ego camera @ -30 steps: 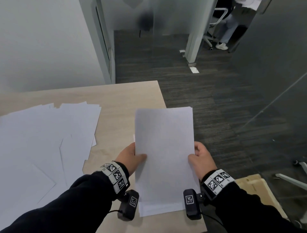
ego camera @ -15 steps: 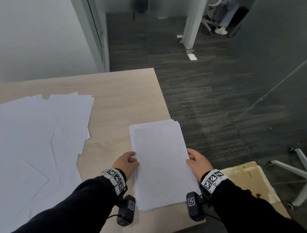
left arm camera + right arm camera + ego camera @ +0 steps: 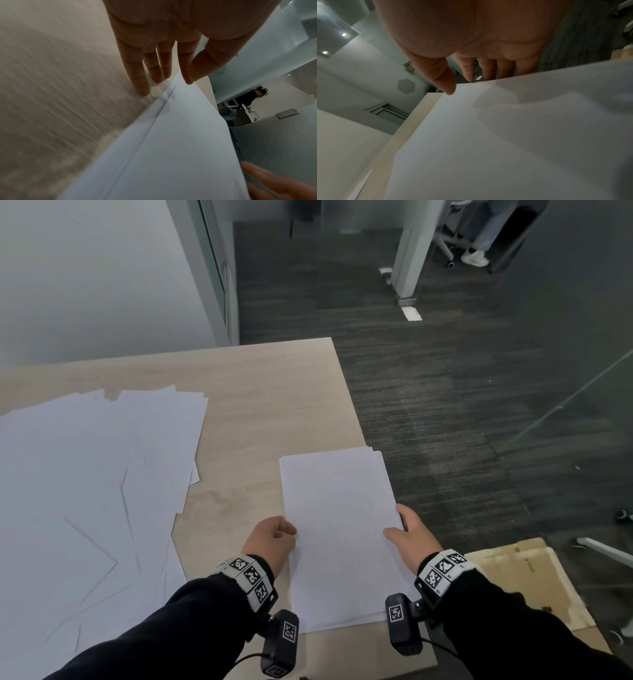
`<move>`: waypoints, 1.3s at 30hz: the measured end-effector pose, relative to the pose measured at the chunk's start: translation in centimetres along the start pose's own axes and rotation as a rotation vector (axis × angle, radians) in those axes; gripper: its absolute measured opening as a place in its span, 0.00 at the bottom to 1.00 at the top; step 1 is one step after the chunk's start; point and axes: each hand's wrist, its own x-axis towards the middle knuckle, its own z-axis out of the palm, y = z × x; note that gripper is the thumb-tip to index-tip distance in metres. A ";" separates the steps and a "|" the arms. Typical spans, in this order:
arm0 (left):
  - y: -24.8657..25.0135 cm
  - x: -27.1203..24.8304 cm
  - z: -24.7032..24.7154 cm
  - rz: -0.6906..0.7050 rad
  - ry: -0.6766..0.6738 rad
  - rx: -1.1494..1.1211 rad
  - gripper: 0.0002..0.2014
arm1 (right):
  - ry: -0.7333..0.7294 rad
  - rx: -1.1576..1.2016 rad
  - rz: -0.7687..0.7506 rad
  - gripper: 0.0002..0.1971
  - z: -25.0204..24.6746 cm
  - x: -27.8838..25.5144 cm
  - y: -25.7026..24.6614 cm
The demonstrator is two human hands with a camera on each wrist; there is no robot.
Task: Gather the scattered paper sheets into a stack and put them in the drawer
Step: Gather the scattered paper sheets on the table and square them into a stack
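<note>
Paper stack [image 3: 337, 535] sits between your two hands, at the tabletop's [image 3: 267, 392] right edge with its right margin overhanging the floor. Your left hand [image 3: 270, 539] has its fingers [image 3: 137, 73] straight and close together along the stack's left edge, fingertips down on the wood, thumb on top of the sheets. Your right hand [image 3: 409, 534] lays its thumb on top at the right edge; its fingers [image 3: 467, 70] go past that edge and whether they curl beneath I cannot tell. A second ago you held the stack up off the tabletop; now it lies flat, its far corners slightly fanned. To me that reads as squaring up. Loose sheets [image 3: 92, 491] to the left remain ungathered, so the drawer comes later.
</note>
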 end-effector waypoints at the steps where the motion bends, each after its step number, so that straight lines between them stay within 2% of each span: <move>1: 0.2 -0.2 0.2 0.002 -0.021 0.003 0.11 | -0.008 -0.001 -0.006 0.35 0.4 -0.1 -0.4; 8: 1.1 -0.7 0.8 -0.002 -0.126 0.035 0.12 | -0.064 -0.224 -0.069 0.38 2.3 -0.1 -1.3; 11: 1.3 -1.2 0.0 -0.022 -0.163 0.003 0.15 | -0.066 -0.268 -0.065 0.36 2.1 -0.4 -1.9; 16: 0.1 -1.7 -4.4 0.008 -0.046 0.036 0.14 | 0.135 -0.370 -0.217 0.27 2.7 -0.6 -4.4; 18: -0.8 -2.0 -7.0 -0.011 0.020 0.064 0.11 | 0.151 -0.387 -0.319 0.20 3.6 -0.7 -5.9; 20: -1.9 -2.4 -9.8 -0.016 0.082 0.107 0.08 | 0.112 -0.361 -0.389 0.14 5.2 -0.7 -7.7; 23: -4.0 -2.8 -13.9 -0.025 0.160 0.107 0.07 | -0.018 -0.298 -0.386 0.10 8.8 -1.0 -10.2; 28: -8.3 -2.9 -19.8 -0.057 0.258 0.111 0.09 | -0.167 -0.250 -0.327 0.08 16.5 -1.7 -13.2; 32: -11.5 -2.5 -24.7 0.010 0.308 0.167 0.10 | -0.230 -0.178 -0.243 0.07 22.8 -2.5 -15.3; 35: -13.7 -1.5 -28.9 0.011 0.330 0.391 0.19 | -0.239 -0.124 -0.162 0.07 26.9 -3.1 -16.8; 39: -15.6 -0.4 -33.0 -0.067 0.192 0.742 0.46 | -0.193 -0.060 -0.086 0.09 31.0 -3.1 -18.4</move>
